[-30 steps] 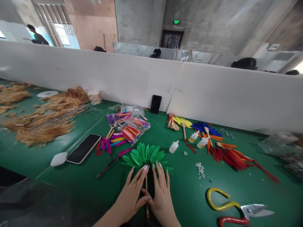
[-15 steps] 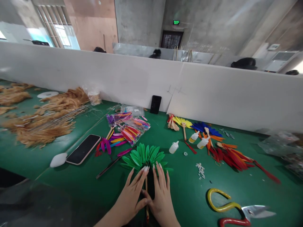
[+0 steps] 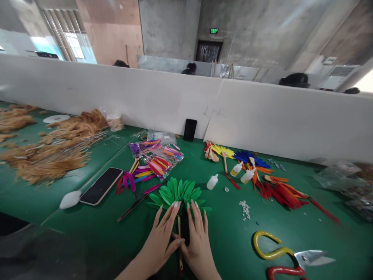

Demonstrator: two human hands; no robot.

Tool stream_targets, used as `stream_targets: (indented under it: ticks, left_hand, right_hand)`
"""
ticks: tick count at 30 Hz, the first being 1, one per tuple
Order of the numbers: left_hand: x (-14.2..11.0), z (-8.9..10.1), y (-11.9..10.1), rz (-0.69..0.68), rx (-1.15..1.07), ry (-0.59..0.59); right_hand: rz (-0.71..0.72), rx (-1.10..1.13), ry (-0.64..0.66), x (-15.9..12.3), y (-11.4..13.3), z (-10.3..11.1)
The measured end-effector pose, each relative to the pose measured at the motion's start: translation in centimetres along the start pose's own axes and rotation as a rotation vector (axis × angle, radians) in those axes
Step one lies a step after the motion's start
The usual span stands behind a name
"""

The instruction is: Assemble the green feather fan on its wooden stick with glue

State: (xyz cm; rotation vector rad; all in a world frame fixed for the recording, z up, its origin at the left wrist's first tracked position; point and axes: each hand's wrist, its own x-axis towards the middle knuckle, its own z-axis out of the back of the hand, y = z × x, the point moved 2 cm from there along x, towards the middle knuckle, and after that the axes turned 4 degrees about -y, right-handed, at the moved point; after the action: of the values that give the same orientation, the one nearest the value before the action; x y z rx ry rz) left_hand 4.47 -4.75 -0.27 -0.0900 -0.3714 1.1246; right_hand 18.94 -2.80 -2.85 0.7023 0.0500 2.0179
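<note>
A green feather fan (image 3: 180,190) lies spread on the table, with its thin wooden handle (image 3: 179,225) pointing toward me. My left hand (image 3: 163,235) rests flat on the lower left feathers, fingers stretched out. On the lower right feathers lies my right hand (image 3: 198,233), its fingers also straight. Both thumbs come together across the handle, and the base of the feathers is partly hidden by my fingers. Left of the fan is a dark thin stick (image 3: 132,207), close to a magenta feather (image 3: 153,188).
Red-and-yellow-handled scissors (image 3: 291,258) lie at the right. White beads (image 3: 244,210), a glue bottle (image 3: 212,181), a yellow fan (image 3: 223,151) and a blue fan (image 3: 252,158) sit beyond. Bagged feathers (image 3: 159,163), a phone (image 3: 101,186) and brown fibre (image 3: 55,159) occupy the left.
The view has shifted slightly. Both hands stay flat on the green fan, with hardly any movement over the feathers.
</note>
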Motion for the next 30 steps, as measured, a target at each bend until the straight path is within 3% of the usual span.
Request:
stream_targets:
  ticks: [8,18,30]
  left_hand:
    - [-0.2,0.5,0.8,0.003,0.009,-0.054]
    - [-0.6,0.3,1.0,-0.022,0.076,-0.068]
    - [-0.3,-0.3,1.0,-0.032,0.197,-0.091]
  right_hand:
    - [-0.025,0.061,-0.032,0.1,-0.2,0.2]
    - [-0.072,0.259,-0.325,-0.9,-1.0,0.8]
    - [-0.083,0.345,-0.322,-0.6,-0.9,1.4]
